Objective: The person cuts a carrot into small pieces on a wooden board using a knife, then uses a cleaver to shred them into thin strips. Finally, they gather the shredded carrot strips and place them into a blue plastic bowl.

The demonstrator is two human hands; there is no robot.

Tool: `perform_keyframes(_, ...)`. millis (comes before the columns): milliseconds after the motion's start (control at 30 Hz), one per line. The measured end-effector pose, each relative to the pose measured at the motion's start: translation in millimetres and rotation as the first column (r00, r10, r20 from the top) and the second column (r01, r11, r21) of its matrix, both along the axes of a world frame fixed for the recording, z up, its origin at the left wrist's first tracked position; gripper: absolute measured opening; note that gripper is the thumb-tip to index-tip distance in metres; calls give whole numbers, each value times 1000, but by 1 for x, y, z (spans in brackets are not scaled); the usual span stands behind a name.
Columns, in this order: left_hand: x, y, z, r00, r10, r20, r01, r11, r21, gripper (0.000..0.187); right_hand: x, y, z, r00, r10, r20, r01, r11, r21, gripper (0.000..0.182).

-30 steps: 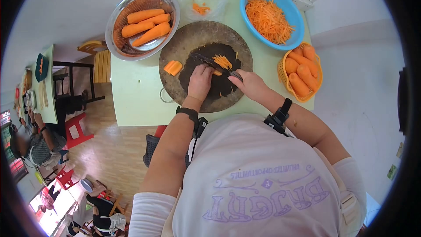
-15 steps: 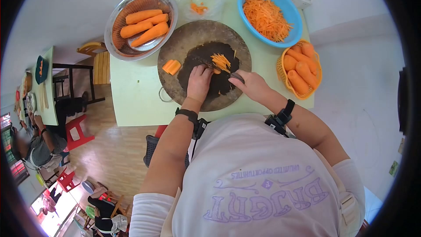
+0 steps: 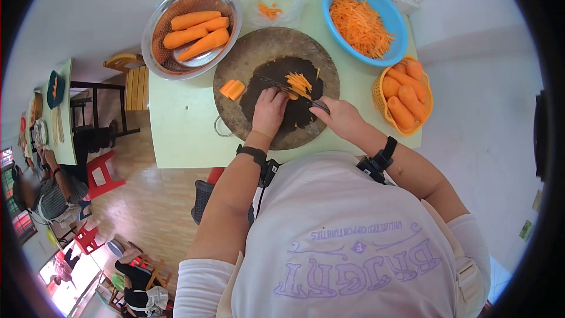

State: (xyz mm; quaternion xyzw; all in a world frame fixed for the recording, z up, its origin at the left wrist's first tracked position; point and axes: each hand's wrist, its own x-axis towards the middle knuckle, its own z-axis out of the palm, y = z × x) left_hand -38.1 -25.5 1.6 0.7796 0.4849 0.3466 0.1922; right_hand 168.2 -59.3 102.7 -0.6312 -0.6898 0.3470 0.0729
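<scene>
My right hand (image 3: 342, 119) is wrapped round the dark handle of a knife (image 3: 319, 106). Its dark blade points up and left across the round chopping board (image 3: 235, 123) and is hard to tell from the wet, dark patch under it. With bent fingertips, my left hand (image 3: 270, 111) presses a small carrot piece (image 3: 292, 96) onto the board beside the blade. Just beyond the blade lies a small heap of carrot strips (image 3: 299, 84). Cut carrot chunks (image 3: 232, 89) rest at the board's left side.
A steel bowl (image 3: 149, 41) with a colander and peeled carrots stands back left. Right of the board are a blue basin (image 3: 402, 29) of shredded carrot and a yellow basket (image 3: 377, 97) of carrots. A plastic bag (image 3: 291, 9) lies behind. Other people sit far left.
The view has shifted slightly. Both hands keep almost the same place on the board, and the knife blade shows a little more clearly beside the strips.
</scene>
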Motion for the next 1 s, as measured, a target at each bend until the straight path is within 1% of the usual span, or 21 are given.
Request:
perform_keyframes(100, 0, 0, 1, 1000, -4, 17, 4, 1000, 2, 13, -3, 5, -7, 1000, -20, -24, 19, 999, -40, 43)
perform_keyframes(233, -1, 0, 0, 1000, -10, -15, 11, 1000, 12, 13, -4, 9, -13, 1000, -24, -11, 23, 999, -34, 44)
perform_keyframes(300, 0, 0, -2, 1000, -15, -11, 15, 1000, 25, 15, -5, 10, -11, 1000, -24, 1, 24, 997, -75, 36)
perform_keyframes(333, -1, 0, -3, 1000, -21, -10, 21, 999, 38, 16, -5, 10, -11, 1000, -24, -2, 24, 997, -71, 36)
perform_keyframes(400, -1, 0, -4, 1000, -20, -21, 21, 999, 46, 16, -4, 9, -10, 998, -14, -63, 12, 999, -31, 44)
perform_keyframes(433, -1, 0, -4, 999, -17, -30, 18, 999, 48, 16, -3, 8, -7, 998, -17, -64, 15, 999, -30, 44)
perform_keyframes(500, -1, 1, -4, 999, -20, -27, 21, 998, 53, 16, 0, 6, 2, 999, -6, -41, 3, 998, -69, 43)
perform_keyframes(667, -1, 1, -1, 999, -20, -38, 21, 999, 33, 13, 3, 0, 7, 1000, -7, -12, 6, 998, -65, 43)
perform_keyframes(733, -1, 0, -1, 999, -20, -42, 21, 999, 26, 17, 3, 0, 7, 1000, -9, -11, 8, 997, -72, 44)
perform_keyframes(933, 0, 0, 1, 999, -22, -25, 22, 999, 33, 17, 2, 1, 6, 1000, -11, -15, 9, 997, -81, 45)
perform_keyframes(1000, -1, 0, -1, 999, -18, -36, 19, 1000, 22, 17, -1, 2, -1, 1000, 1, -1, -1, 999, -43, 45)
